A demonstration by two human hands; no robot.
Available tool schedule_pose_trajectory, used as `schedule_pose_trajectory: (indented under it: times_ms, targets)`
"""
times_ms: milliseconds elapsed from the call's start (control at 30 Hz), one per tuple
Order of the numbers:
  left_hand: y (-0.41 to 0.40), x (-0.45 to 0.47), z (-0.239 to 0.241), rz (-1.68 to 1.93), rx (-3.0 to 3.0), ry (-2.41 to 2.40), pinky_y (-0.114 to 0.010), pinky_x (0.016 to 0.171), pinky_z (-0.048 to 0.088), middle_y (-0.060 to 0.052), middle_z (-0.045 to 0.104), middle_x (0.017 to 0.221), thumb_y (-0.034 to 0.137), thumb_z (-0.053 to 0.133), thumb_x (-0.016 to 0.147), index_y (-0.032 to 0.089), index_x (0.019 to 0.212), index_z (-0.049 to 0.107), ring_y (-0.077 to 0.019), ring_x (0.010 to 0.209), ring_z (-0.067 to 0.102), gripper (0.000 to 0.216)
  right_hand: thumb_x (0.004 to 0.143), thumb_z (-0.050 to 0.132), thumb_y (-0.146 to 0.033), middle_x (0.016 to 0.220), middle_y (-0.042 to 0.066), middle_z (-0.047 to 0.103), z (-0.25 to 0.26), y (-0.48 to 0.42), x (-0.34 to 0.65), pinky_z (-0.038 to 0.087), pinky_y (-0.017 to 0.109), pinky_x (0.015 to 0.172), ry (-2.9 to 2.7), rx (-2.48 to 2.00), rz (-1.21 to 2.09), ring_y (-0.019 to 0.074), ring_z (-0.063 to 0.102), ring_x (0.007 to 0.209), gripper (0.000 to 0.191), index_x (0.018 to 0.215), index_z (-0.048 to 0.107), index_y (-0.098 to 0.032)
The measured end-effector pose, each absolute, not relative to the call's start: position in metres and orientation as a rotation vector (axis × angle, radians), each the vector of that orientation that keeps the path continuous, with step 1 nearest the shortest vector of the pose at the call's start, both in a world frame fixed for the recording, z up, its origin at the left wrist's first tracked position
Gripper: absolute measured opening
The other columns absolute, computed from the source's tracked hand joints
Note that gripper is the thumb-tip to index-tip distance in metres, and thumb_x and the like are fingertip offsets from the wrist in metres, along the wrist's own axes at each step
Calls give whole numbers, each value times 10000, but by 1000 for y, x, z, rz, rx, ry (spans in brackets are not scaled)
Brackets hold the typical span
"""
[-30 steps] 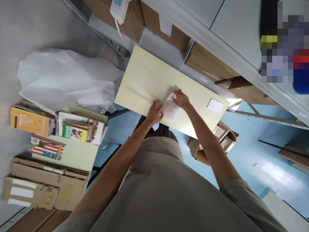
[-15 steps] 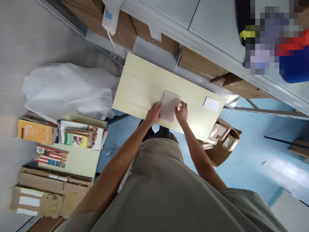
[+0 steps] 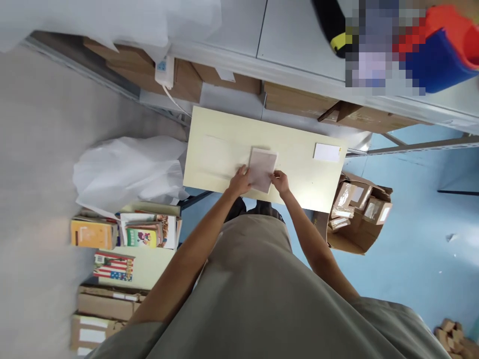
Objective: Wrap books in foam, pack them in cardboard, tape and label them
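Observation:
A flat rectangular packet [image 3: 262, 169], pale and apparently wrapped in thin white or translucent sheeting, lies on the cream tabletop [image 3: 292, 134]. My left hand [image 3: 240, 181] grips its left edge, with the fingers resting along that side. At the lower right edge, my right hand [image 3: 280, 182] pinches the packet or its wrapping between thumb and fingers. What is inside the packet cannot be made out. Towards the table's right end lies a white label-like slip or pad [image 3: 327, 152], apart from both hands.
White sheeting [image 3: 130, 172] bulges left of the table, above stacked books [image 3: 142, 232] and flattened cartons [image 3: 101, 309]. An open carton [image 3: 352, 239] holding small boxes stands on the floor at right. Beyond the table runs a grey shelf [image 3: 224, 50] with cartons beneath; a blue-and-red object [image 3: 437, 60] sits on it.
My right hand has moved down the packet's right edge, from near the upper corner, and its fingers have closed into a pinch. My left hand stays at the left edge. The camera view has shifted.

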State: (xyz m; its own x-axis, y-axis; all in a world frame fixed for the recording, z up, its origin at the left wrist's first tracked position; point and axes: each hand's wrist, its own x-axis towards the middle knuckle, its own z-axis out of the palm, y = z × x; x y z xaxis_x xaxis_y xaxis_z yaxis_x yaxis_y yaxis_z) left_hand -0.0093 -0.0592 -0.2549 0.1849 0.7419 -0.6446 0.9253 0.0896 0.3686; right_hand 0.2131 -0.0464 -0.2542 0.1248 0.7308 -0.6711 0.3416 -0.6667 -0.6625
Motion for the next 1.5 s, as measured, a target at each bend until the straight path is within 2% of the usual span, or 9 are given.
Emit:
schedule_pose_trajectory:
  times_ms: [167,367,467,600,767,933,1167,1300,1500]
  targets:
    - [-44,-17,-240,-383,1748,1530,-454,1319,450,-247,339,1839,256,810,913,123,1638,544,-393,1646,470,783,901,722,-431,1002,75,813,-225,-50,189,617,377,870,-1192,-2128,1428,262,783,940,192,957,673,-254]
    - [-47,-48,-226,-1,1726,1468,-431,1288,507,-168,641,1626,221,729,960,195,1486,682,-311,1505,632,528,985,717,-386,1105,76,844,-197,-49,141,610,357,907,-1372,-2106,1342,253,814,982,185,1114,693,-256]
    - [-57,-67,-221,220,1649,1461,-408,1178,591,-126,768,1427,205,641,1027,219,1350,751,-276,1306,755,342,1014,732,-375,1100,69,845,-194,-48,111,605,352,912,-1404,-2106,1325,246,820,976,228,1200,689,-249]
    - [-62,-93,-221,358,1529,1437,-316,993,640,-85,842,1253,121,605,1016,211,1323,757,-215,1054,814,355,1057,731,-420,1102,68,849,-201,-50,75,609,353,936,-1393,-2097,1309,245,826,1003,274,1264,691,-245]
    - [-49,-124,-238,335,1452,1556,-297,940,604,-63,859,1166,125,572,1038,221,1243,768,-218,1030,797,300,1080,717,-378,1172,73,849,-220,-63,55,628,334,935,-1359,-2045,1409,217,835,981,239,1283,704,-252]
    - [-37,-145,-261,177,1617,1612,-386,1058,578,-153,792,1262,144,489,1081,183,1215,765,-286,1161,744,309,1035,762,-340,1389,152,780,-239,-83,59,624,408,1068,-1274,-2222,1364,267,804,1188,305,1316,716,-230]
    - [-24,-176,-287,97,1930,1402,-541,1299,469,-219,640,1474,169,546,1025,154,1276,761,-381,1484,553,331,993,769,-331,1390,160,757,-266,-91,56,601,441,1115,-1110,-2393,1336,293,774,1254,391,1359,684,-221]
    - [-30,-194,-298,106,2069,1229,-605,1428,267,-246,364,1803,200,683,922,89,1544,617,-438,1747,227,635,992,739,-352,1344,125,768,-280,-91,54,600,451,1104,-1070,-2405,1304,276,763,1239,377,1345,657,-250]
    - [-43,-199,-302,-75,2135,1134,-694,1422,121,-335,131,1877,336,911,787,20,1732,376,-541,1764,31,1132,952,763,-380,1328,140,770,-291,-88,60,605,468,1081,-1023,-2403,1275,280,767,1177,380,1293,659,-248]
